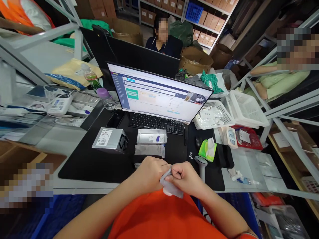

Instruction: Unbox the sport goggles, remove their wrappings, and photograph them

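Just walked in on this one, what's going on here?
A person at a desk pinches a soft grey wrap between the left hand and right hand, above a black desk mat. A silver box lies ahead, below a lit monitor. A barcode scanner stands to the right. Another person sits beyond the monitor.

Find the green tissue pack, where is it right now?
In the head view, the green tissue pack sits on the black desk mat, beyond the person's right hand, just right of the handheld barcode scanner and left of a black fabric item.
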`<action>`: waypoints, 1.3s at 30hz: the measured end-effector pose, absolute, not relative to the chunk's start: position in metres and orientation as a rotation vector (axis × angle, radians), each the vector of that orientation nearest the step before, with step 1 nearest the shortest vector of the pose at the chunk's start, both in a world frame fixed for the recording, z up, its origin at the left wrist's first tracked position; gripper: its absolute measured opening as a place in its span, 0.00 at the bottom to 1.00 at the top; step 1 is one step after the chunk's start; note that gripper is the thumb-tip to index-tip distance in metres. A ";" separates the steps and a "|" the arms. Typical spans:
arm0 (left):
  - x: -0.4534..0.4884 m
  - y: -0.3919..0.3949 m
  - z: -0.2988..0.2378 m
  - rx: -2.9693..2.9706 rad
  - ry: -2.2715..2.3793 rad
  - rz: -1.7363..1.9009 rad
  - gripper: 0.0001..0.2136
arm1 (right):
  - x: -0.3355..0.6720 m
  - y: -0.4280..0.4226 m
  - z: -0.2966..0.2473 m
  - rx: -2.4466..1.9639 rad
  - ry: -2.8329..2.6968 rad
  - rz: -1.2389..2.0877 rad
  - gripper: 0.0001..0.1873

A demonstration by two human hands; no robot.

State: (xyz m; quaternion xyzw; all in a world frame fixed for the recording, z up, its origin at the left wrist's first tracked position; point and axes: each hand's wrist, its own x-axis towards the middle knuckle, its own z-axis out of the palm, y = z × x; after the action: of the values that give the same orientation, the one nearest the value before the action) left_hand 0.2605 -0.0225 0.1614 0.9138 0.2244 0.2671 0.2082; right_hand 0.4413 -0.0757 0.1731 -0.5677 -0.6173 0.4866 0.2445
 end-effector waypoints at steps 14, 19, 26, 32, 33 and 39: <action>0.252 -0.032 0.160 2.267 0.606 0.834 0.10 | 0.490 -0.083 0.175 -1.148 -1.657 1.835 0.31; 0.263 -0.037 0.167 2.378 0.570 0.797 0.05 | 0.459 -0.080 0.190 -1.359 -1.771 1.573 0.31; 0.256 -0.031 0.162 2.293 0.619 0.895 0.07 | 0.483 -0.075 0.185 -1.195 -1.850 1.645 0.28; 0.254 -0.024 0.171 2.248 0.643 0.834 0.12 | 0.507 -0.074 0.181 -1.069 -1.746 1.757 0.29; 0.255 -0.023 0.173 2.269 0.647 0.827 0.11 | 0.504 -0.075 0.183 -1.093 -1.737 1.751 0.29; 0.267 -0.025 0.173 2.401 0.602 0.774 0.05 | 0.459 -0.072 0.192 -1.397 -1.747 1.411 0.29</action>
State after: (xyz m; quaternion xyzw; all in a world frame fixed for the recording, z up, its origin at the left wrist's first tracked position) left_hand 0.2673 -0.0255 0.1730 0.8912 0.2235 0.2874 0.2706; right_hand 0.4590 -0.0722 0.1921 -0.5118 -0.6404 0.5172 0.2458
